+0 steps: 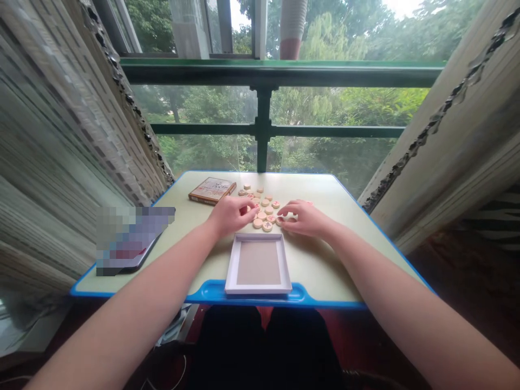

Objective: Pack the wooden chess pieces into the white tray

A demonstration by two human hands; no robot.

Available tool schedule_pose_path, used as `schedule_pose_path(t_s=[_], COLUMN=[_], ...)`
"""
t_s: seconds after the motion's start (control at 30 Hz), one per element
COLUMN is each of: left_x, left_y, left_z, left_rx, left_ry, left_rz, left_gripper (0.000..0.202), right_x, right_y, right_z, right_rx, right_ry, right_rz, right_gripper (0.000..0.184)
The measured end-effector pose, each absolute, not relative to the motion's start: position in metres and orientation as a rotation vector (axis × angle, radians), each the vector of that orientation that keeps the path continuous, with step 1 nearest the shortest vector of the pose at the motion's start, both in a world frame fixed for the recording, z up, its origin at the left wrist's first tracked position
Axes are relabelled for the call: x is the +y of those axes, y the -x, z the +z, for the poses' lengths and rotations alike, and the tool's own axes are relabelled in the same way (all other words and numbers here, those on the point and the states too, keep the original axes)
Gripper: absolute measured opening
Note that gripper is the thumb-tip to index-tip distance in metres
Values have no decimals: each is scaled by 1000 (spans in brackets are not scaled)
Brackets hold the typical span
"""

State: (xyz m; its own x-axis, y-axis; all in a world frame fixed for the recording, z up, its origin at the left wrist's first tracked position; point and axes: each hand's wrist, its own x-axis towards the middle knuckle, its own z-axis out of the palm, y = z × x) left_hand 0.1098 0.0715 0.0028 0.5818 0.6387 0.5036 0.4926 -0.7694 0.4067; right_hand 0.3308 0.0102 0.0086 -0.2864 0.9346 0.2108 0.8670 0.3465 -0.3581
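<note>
Several round wooden Chinese chess pieces (267,226) lie loosely on the table between my two hands, some showing red or black characters and others blank. My left hand (231,215) is at the left side of the group, thumb and curled fingers apart, its tips beside a red-marked piece (257,207). On the opposite side my right hand (306,218) rests low with its fingers bent and apart, over pieces at the group's right edge. Part of those pieces is hidden under the fingers. Nearer to me sits a shallow white open box tray (229,265) with nothing in it.
A brown printed box lid (212,189) lies at the back left. A dark tablet-like device (142,244), partly pixelated, is at the left edge. The pale table (325,271) has a blue rim. Curtains (430,108) flank it, and a green railing (325,73) stands behind.
</note>
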Motion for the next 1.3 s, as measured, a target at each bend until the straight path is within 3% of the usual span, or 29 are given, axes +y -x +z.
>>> schedule_pose_path(t_s=[0.5, 0.7, 0.93, 1.17, 1.3], left_x=[71, 69, 65, 65, 73], left_y=[-95, -103, -111, -112, -110], left_z=[24, 16, 10, 7, 2], left_rx=[776, 702, 668, 767, 813], left_ry=[-2429, -2471, -2484, -2592, -2613], left_rz=[129, 185, 319, 606, 654], left_gripper=[16, 17, 18, 30, 22], right_x=[9, 4, 7, 9, 9], right_y=[-331, -344, -352, -349, -348], right_z=[9, 20, 22, 17, 17], right_rx=[-2241, -2157, -2142, -2119, -2121], right_ry=[1570, 1741, 1814, 1738, 1709], right_rz=[303, 414, 515, 446, 422], right_gripper=[21, 37, 19, 22, 22])
